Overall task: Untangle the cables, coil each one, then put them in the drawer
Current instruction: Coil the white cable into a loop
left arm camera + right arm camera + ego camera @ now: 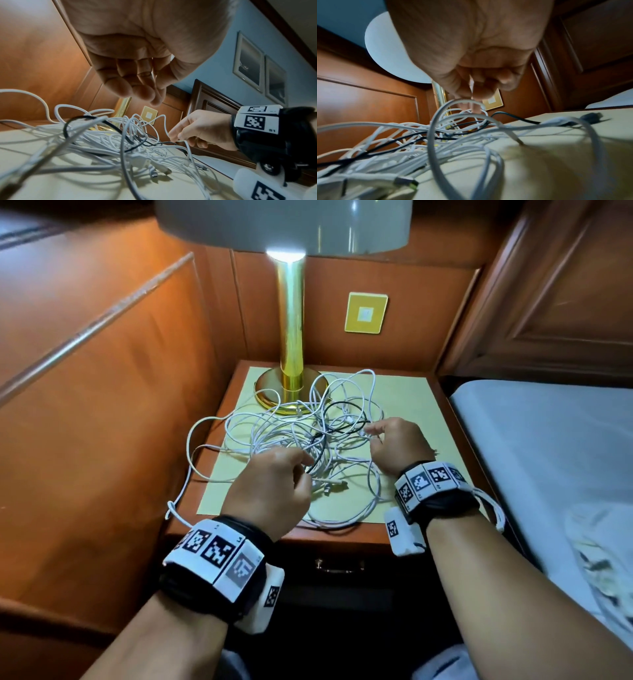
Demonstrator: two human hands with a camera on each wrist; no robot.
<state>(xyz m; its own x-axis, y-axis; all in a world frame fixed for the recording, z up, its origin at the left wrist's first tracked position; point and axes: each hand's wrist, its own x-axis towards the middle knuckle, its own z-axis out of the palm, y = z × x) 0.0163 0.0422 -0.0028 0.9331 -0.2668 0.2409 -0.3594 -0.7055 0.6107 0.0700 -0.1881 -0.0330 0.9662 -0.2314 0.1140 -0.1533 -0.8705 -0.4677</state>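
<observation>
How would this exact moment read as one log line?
stage: untangling | right hand: pinches white cable | left hand: holds nothing | drawer: closed

The cables (301, 440) lie in one loose tangle across the middle of the nightstand's (414, 405) top: many thin white ones and a black cable (342, 409) threaded through. White loops spill over the left edge and the front-right corner. The drawer (339, 565), below the front edge, is closed.
</observation>
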